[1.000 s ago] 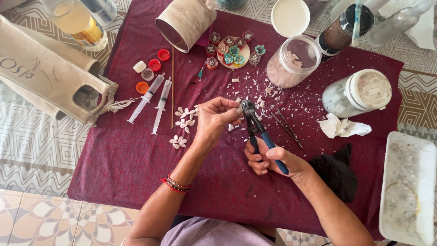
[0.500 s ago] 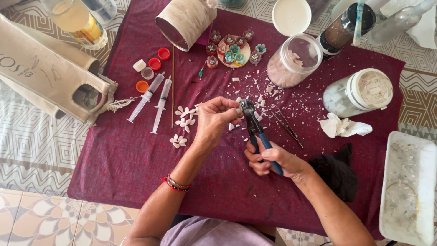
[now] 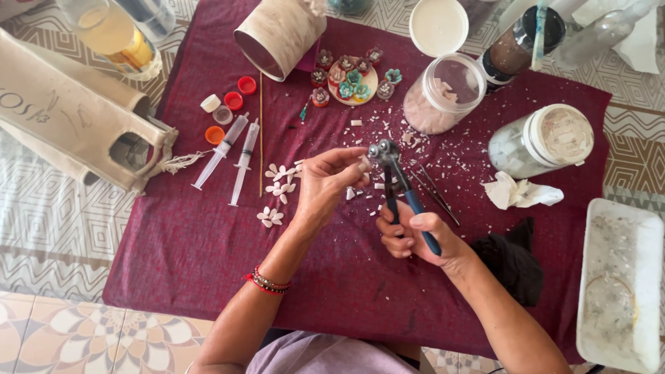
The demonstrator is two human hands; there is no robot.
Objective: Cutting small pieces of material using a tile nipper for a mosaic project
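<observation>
My right hand [image 3: 415,235] has its grip clenched around the blue handles of the wheeled nippers [image 3: 395,180], head pointing away from me. My left hand [image 3: 329,183] pinches a small pale tile chip [image 3: 364,164] right against the nipper wheels, above the maroon cloth [image 3: 173,249] on the surface. White petal flowers [image 3: 278,181] lie just left of that hand, two syringes [image 3: 235,163] further left. Pale fragments litter the cloth near an open jar of chips [image 3: 443,93]. A crumpled tissue [image 3: 518,192] sits to the right.
</observation>
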